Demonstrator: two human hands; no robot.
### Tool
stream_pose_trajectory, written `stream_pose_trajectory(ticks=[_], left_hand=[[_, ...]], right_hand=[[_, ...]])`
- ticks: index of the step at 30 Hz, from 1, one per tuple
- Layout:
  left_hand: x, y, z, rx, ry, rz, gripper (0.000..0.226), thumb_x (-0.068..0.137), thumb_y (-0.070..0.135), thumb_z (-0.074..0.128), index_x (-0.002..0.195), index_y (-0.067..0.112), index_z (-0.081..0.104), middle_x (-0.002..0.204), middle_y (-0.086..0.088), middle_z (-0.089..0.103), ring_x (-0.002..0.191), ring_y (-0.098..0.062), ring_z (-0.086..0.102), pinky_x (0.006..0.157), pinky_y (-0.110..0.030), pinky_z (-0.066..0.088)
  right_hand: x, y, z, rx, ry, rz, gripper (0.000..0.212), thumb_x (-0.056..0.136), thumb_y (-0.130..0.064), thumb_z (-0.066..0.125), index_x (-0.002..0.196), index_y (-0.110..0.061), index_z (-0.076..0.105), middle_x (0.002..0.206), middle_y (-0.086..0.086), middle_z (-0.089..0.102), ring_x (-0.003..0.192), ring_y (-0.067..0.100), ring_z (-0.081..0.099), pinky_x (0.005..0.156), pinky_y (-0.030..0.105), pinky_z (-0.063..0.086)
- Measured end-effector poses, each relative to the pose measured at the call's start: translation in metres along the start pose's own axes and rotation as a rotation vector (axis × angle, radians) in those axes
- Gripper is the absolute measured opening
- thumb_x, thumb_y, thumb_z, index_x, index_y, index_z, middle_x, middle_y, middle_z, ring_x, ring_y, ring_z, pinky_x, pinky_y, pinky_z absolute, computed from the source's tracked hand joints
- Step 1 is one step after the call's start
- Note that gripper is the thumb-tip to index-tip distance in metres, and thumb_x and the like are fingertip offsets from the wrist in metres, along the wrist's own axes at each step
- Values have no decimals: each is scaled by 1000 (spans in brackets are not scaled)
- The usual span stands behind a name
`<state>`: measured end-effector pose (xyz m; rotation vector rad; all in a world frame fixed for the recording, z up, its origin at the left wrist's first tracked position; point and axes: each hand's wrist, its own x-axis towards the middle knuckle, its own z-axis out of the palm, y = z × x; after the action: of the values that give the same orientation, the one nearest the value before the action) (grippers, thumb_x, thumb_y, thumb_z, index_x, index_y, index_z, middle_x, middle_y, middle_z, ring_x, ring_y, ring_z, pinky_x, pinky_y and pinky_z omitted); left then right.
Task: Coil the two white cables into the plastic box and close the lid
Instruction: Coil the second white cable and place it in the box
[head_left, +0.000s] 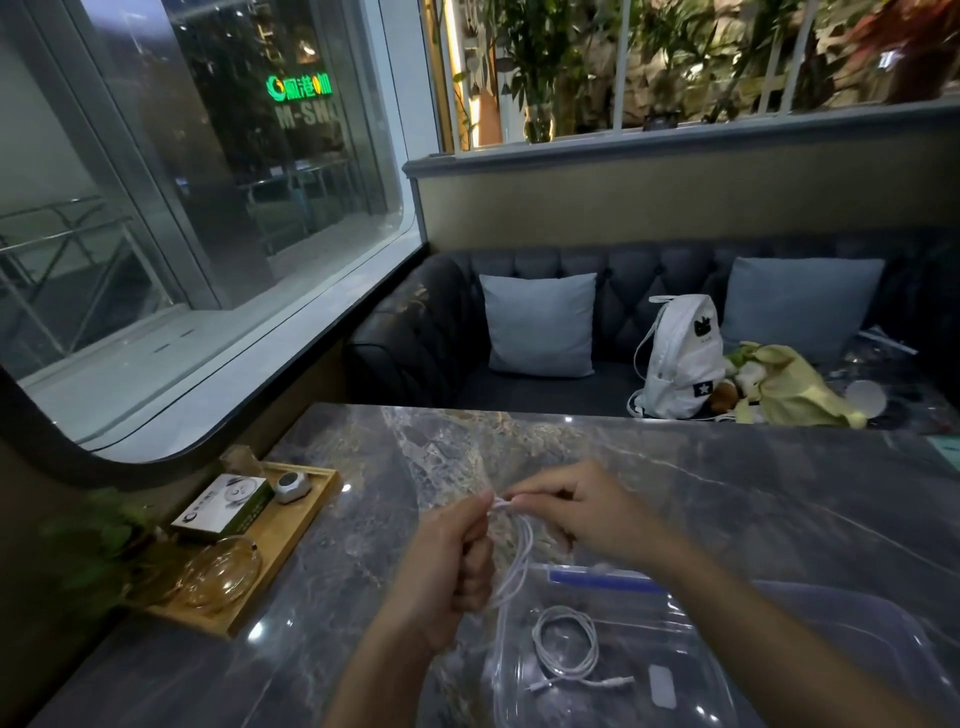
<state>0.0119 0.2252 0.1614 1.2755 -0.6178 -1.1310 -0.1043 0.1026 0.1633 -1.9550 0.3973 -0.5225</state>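
Just beyond the plastic box on the table, the left hand has its fingers curled round a looped white cable, and the right hand pinches its upper end. The second cable lies coiled inside the box

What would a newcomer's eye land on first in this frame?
At centre, the left hand and right hand pinch a looped white cable above the marble table. Just below them, a second cable lies coiled in the clear plastic box. Beyond the table, a white backpack stands on the dark sofa.
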Motion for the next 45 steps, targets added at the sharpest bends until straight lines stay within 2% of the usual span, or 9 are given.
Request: stream_pose_trajectory(ticks=[5,10,18,23,28,33,36,39,45], left_hand=[[-2,0,-5,-55,27,21,48,89,30,49,42,22,39,34,7,23,29,-6,13,35,-11,11],[1,-8,-5,-196,136,60,45,90,33,49,47,21,43,37,8,25,30,-5,18,31,-14,15],[4,1,-12,422,215,149,32,97,25,43,83,1,59,53,1,47,39,-5,43,42,-19,40],[6,3,-15,59,120,-47,32,95,29,47,68,12,52,42,9,30,34,-4,23,32,-16,23],[13,-4,-16,-10,272,50,34,91,20,53,59,16,45,38,9,31,30,-3,23,28,-15,18],[22,-5,-24,115,470,271,32,91,19,54,61,14,44,46,1,32,37,-11,26,38,-19,21],[29,-10,-22,256,536,344,30,91,19,54,64,12,47,53,-4,34,47,-16,28,46,-28,22],[35,-15,-20,264,545,333,30,92,19,53,63,12,47,52,-3,36,46,-16,30,45,-28,23],[45,-21,-6,121,425,257,30,93,13,51,65,9,41,33,10,29,28,-3,21,32,-12,18]], right_hand=[[-2,-4,11,233,-116,101,23,93,-16,50,84,-4,67,43,-8,56,33,4,40,36,14,30],[6,-6,25,275,23,130,29,92,-12,51,67,-16,64,45,-9,52,32,-1,35,35,8,26],[13,3,36,126,57,119,27,89,-16,56,76,5,68,47,0,57,46,2,45,49,14,37],[14,8,37,104,67,107,33,88,-15,58,61,3,62,44,-3,51,36,0,37,42,11,31],[12,12,30,202,3,113,13,87,-13,59,82,-8,70,51,-7,58,38,-2,44,40,9,34],[7,19,3,-133,-161,184,17,87,-20,60,82,-9,72,78,13,69,66,9,54,65,24,42],[5,19,-9,-303,-340,220,19,87,-25,59,78,-13,71,60,-6,57,53,4,45,52,18,36],[3,13,-14,40,-364,274,20,89,-18,57,73,-11,66,50,-8,51,40,3,38,40,15,31],[15,2,-13,547,-88,182,23,87,-12,55,67,-10,65,47,-3,54,33,4,38,31,13,25]])
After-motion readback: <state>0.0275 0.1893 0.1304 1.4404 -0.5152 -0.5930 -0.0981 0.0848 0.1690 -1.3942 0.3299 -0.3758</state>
